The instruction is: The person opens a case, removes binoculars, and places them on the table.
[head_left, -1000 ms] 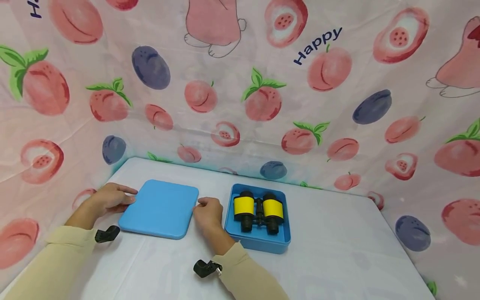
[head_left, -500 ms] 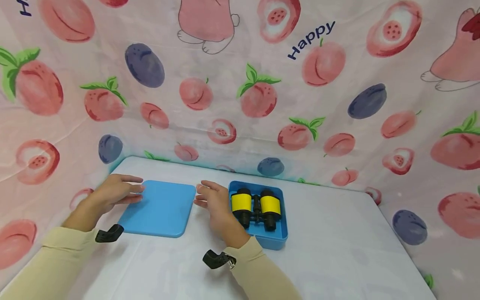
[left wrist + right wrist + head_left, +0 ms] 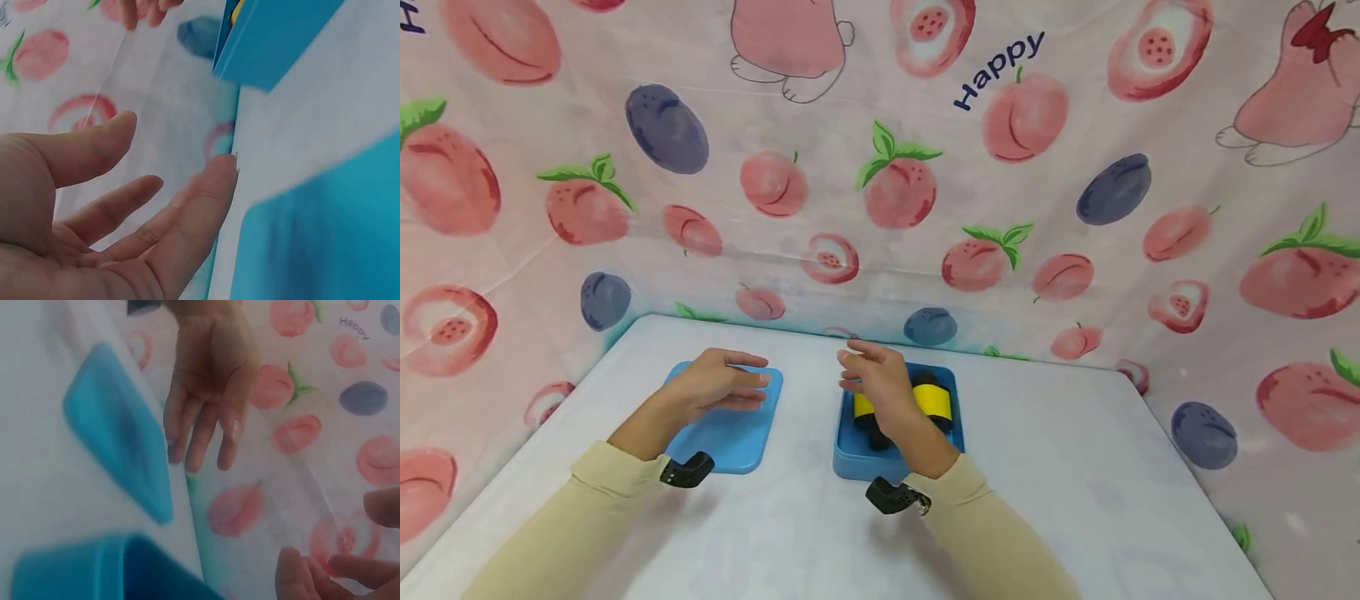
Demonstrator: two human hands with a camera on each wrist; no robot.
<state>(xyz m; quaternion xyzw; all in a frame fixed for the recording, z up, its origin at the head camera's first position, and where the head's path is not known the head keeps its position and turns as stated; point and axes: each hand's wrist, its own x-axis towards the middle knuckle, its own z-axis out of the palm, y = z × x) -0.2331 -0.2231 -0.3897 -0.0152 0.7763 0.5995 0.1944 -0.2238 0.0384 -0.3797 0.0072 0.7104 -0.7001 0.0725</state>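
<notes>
In the head view my left hand [image 3: 718,385] is over the flat blue lid [image 3: 730,446], fingers loosely extended and holding nothing. The left wrist view shows its thumb and fingers spread apart, with the lid [image 3: 325,237] off to the side. My right hand [image 3: 880,387] hovers over the left part of an open blue box [image 3: 872,468], its fingers slightly bent around nothing. Inside the box lie black binoculars with yellow bands [image 3: 933,402]; the right hand hides part of them. In the right wrist view the box wall [image 3: 62,569] stands below the lid.
Lid and box sit on a white-covered table [image 3: 1075,475], with a strip of tabletop between them. Behind and at the sides hangs a fruit-print cloth [image 3: 850,200]. Each wrist carries a black camera mount [image 3: 687,471].
The right hand leaves the lid's right edge and moves right over the box. The left hand lets go of the lid's left edge and moves right above it. The view turns slightly right.
</notes>
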